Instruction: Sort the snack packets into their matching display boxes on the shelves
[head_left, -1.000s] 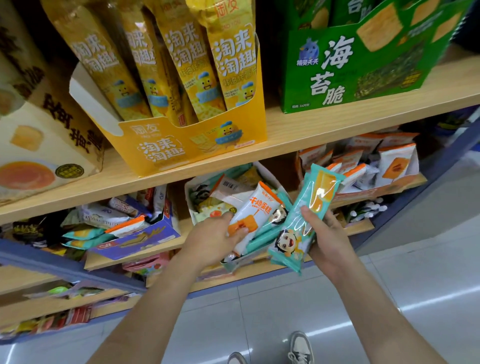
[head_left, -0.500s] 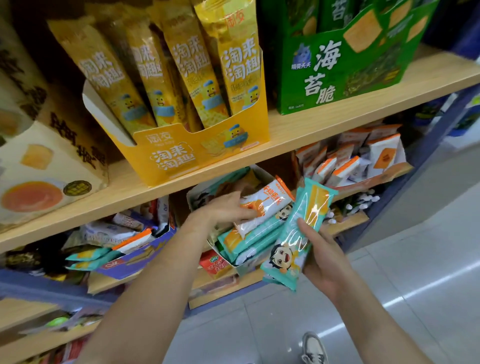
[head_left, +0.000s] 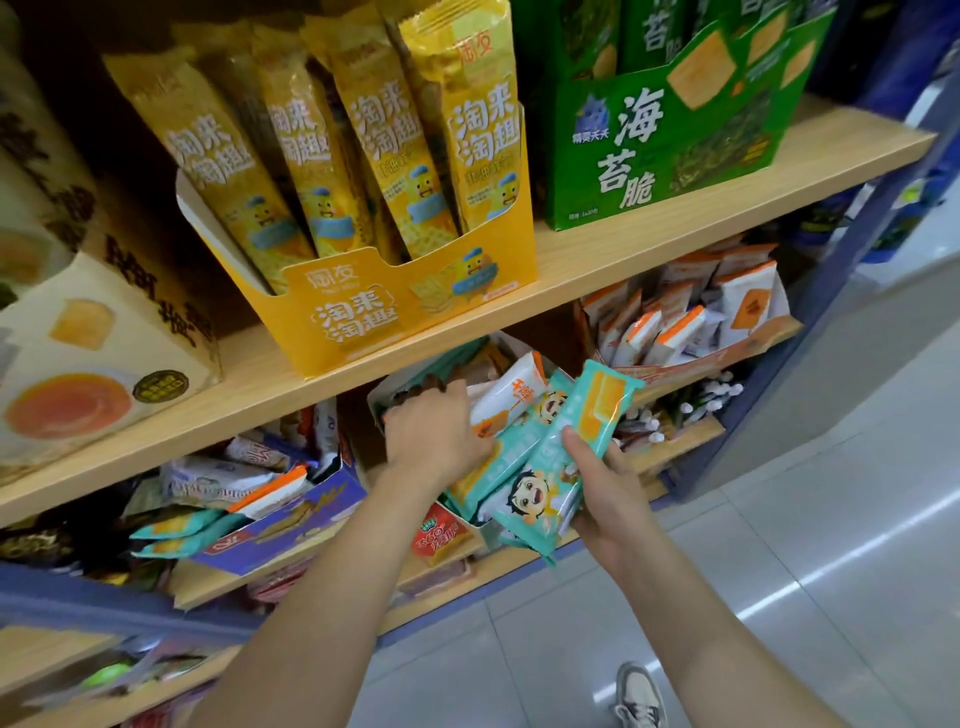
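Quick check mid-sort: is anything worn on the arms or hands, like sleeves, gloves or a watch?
Nothing worn shows. The left arm and right arm are bare to the frame's edge, with no sleeve or cuff in view. The left hand and right hand have no gloves, and no watch, band or ring shows.

Wooden shelves (head_left: 597, 270) stand over glossy grey tiles (head_left: 831, 571).

Left hand (head_left: 436, 441): fingertips buried inside white display box (head_left: 374, 402), grip unreadable. Teal packet (head_left: 561, 467) covers right hand (head_left: 610, 488) palm; only thumb, finger ends show. Yellow packets (head_left: 363, 130), green box (head_left: 675, 130) cut by top edge. Beige box (head_left: 104, 332) cropped by left edge, print blurred. Lower-left shelf (head_left: 52, 667) contents smeared. White-tipped items (head_left: 696, 405) right of hands too small to identify. Shoe (head_left: 639, 696) cut by bottom edge.
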